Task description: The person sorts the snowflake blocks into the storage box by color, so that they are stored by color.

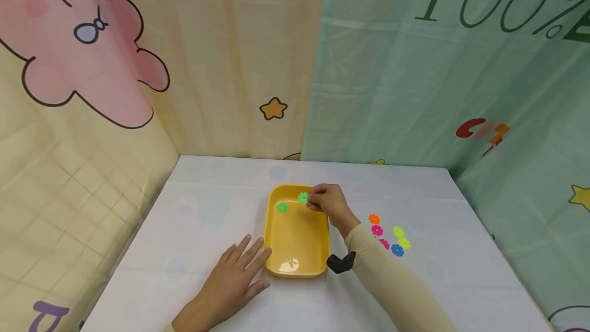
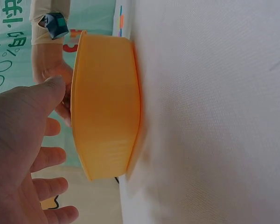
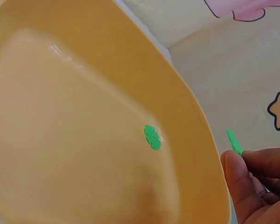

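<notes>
A yellow plastic tray (image 1: 297,240) lies on the white table. Inside it, near the far left corner, rests one green flower-shaped disc (image 1: 282,207); the right wrist view shows this flower disc (image 3: 152,137) on the tray floor. My right hand (image 1: 328,203) is over the tray's far right edge and pinches a second green flower disc (image 1: 302,198) between thumb and finger. In the right wrist view that pinched disc (image 3: 234,142) is seen nearly edge-on. My left hand (image 1: 235,278) lies beside the tray's near left side, fingers spread and straight, fingertips close to the rim.
Right of the tray, several flower discs lie on the table: orange (image 1: 374,219), pink (image 1: 377,230), blue (image 1: 397,250) and yellow (image 1: 398,231). The right forearm passes close to them. Printed curtains (image 1: 221,91) stand behind the table's far edge.
</notes>
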`<state>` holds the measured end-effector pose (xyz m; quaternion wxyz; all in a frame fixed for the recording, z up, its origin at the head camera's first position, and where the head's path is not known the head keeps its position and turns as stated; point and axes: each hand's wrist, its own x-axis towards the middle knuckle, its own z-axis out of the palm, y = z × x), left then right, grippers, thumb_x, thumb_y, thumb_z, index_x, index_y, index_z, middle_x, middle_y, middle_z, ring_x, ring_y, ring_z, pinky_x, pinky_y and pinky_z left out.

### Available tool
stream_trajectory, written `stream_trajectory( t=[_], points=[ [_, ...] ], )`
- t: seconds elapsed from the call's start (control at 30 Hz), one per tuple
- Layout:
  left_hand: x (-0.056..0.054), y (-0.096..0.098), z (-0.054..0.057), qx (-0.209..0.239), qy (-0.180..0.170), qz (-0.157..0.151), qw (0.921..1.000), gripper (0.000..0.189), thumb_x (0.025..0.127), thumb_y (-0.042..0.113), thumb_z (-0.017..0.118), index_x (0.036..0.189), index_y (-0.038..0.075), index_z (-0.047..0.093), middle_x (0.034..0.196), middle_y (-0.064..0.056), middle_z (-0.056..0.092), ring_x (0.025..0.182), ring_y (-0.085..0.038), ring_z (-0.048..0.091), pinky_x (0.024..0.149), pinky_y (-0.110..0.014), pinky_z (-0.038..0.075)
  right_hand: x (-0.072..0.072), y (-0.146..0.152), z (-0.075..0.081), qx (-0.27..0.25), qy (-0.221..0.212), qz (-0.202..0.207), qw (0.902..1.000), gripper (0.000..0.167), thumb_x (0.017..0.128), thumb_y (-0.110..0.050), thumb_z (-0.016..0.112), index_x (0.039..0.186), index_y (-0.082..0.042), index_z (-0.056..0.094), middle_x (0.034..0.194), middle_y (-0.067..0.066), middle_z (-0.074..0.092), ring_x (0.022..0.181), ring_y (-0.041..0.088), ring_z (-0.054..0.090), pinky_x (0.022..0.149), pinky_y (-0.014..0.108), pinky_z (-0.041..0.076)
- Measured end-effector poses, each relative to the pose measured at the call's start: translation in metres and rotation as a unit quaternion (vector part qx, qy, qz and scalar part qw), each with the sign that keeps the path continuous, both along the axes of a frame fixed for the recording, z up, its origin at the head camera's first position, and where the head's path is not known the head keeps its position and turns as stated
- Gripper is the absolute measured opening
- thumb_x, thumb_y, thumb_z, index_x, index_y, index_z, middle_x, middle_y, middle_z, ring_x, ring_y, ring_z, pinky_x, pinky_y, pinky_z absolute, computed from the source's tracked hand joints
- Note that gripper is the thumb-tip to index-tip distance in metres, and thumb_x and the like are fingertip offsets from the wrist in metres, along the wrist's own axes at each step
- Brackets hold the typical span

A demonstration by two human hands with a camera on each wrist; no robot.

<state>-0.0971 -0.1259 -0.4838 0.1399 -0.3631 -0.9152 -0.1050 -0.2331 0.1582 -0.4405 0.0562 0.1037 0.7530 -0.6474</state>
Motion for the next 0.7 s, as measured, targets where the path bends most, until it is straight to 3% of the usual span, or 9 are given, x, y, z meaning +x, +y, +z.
stream_trajectory(
  t=[0.37, 0.53, 0.7],
  points=[
    [0.001, 0.000, -0.001, 0.000, -0.008, 0.002, 1.0000, 0.065, 0.096, 0.052, 0.065, 0.147, 0.014, 0.056, 0.156, -0.011, 0.048, 0.145, -0.040, 0.041, 0.107, -0.059, 0.043, -0.014, -0.025, -0.011, 0.059, -0.026, -0.007, 0.9979, 0.005, 0.094, 0.005, 0.067, 0.098, 0.006, 0.069, 0.098, 0.018, 0.067, 0.066, 0.016, 0.067, 0.065, 0.025, 0.060],
    [-0.002, -0.002, -0.001, -0.004, 0.012, 0.001, 0.9999, 0.065, 0.094, 0.052, 0.067, 0.146, 0.014, 0.057, 0.155, -0.011, 0.049, 0.143, -0.040, 0.043, 0.106, -0.058, 0.044, -0.020, -0.032, -0.015, 0.085, -0.030, -0.013, 0.9959, 0.005, 0.095, 0.003, 0.067, 0.097, 0.007, 0.070, 0.091, 0.016, 0.067, 0.064, 0.016, 0.065, 0.067, 0.028, 0.061],
    [-0.003, -0.002, 0.000, -0.003, 0.005, 0.001, 1.0000, 0.066, 0.094, 0.052, 0.067, 0.147, 0.015, 0.056, 0.156, -0.011, 0.049, 0.144, -0.039, 0.042, 0.106, -0.058, 0.044, -0.025, -0.039, -0.019, 0.133, -0.033, -0.014, 0.9906, 0.004, 0.093, 0.003, 0.068, 0.093, 0.005, 0.072, 0.089, 0.014, 0.068, 0.065, 0.020, 0.067, 0.068, 0.032, 0.061]
  ],
)
